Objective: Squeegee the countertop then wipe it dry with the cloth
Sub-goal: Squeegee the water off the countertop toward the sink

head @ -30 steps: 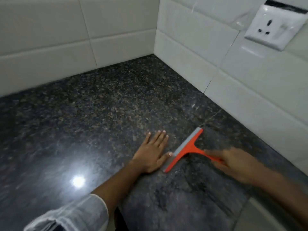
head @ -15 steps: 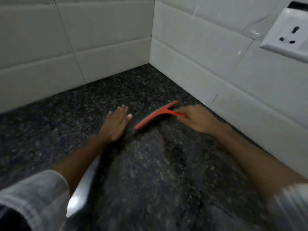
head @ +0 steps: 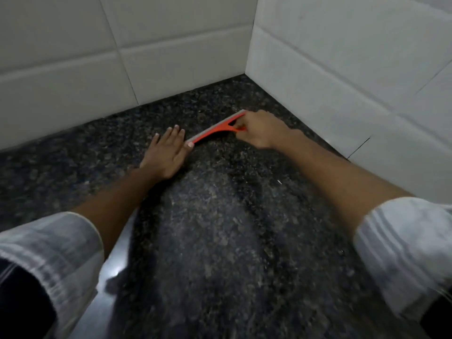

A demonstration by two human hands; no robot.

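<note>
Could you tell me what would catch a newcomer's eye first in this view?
The orange squeegee stands out, lying across the dark speckled countertop near the white-tiled corner. The right hand grips its handle, while the left hand rests flat beside the blade's near end.

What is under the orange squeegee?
Only the dark speckled countertop lies under the orange squeegee. The right hand covers its handle, so beneath that cannot be seen.

squeegee (head: 215,128) on countertop (head: 220,228) near the corner, left hand (head: 165,155) flat beside it, right hand (head: 259,129) behind
</note>
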